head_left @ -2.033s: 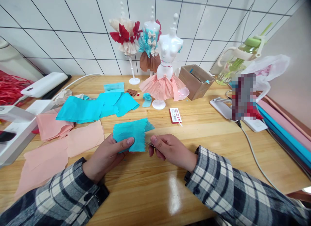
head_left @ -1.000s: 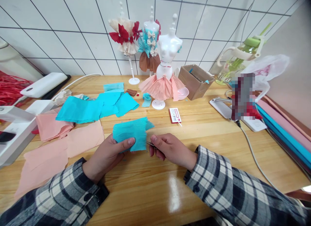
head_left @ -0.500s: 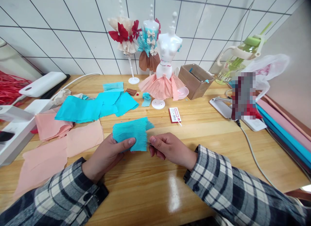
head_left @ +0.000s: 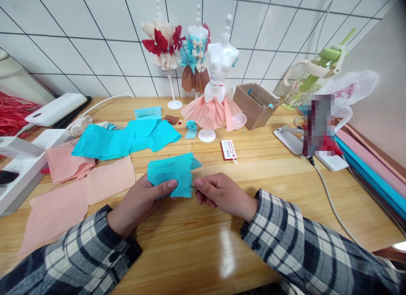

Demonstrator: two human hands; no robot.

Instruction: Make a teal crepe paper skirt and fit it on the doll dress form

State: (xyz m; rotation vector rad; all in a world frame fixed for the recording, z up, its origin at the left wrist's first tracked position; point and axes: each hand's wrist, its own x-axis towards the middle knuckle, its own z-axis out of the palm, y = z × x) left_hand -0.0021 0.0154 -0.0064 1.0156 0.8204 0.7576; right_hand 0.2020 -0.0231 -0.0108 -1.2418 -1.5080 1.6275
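Observation:
My left hand [head_left: 144, 202] grips a turquoise crepe-paper piece [head_left: 169, 170] with its thumb on top; the right edge of the piece is fringed. Close to that edge, my right hand [head_left: 218, 192] is pinched around something thin and dark, mostly hidden by the fingers, whose tip touches the paper. Behind my hands a white mini mannequin [head_left: 218, 75] wears a peach pleated paper skirt [head_left: 211, 113]. More turquoise sheets [head_left: 104, 140] and peach sheets [head_left: 111, 181] lie on the left.
Two dressed mannequins stand by the tiled wall. A cardboard box [head_left: 253, 109], a red-and-white packet [head_left: 229, 150] and a small turquoise scrap [head_left: 191, 130] are on the wooden table [head_left: 196, 252]. At the right are a phone stand, a cable and a green-lidded bottle [head_left: 317, 71].

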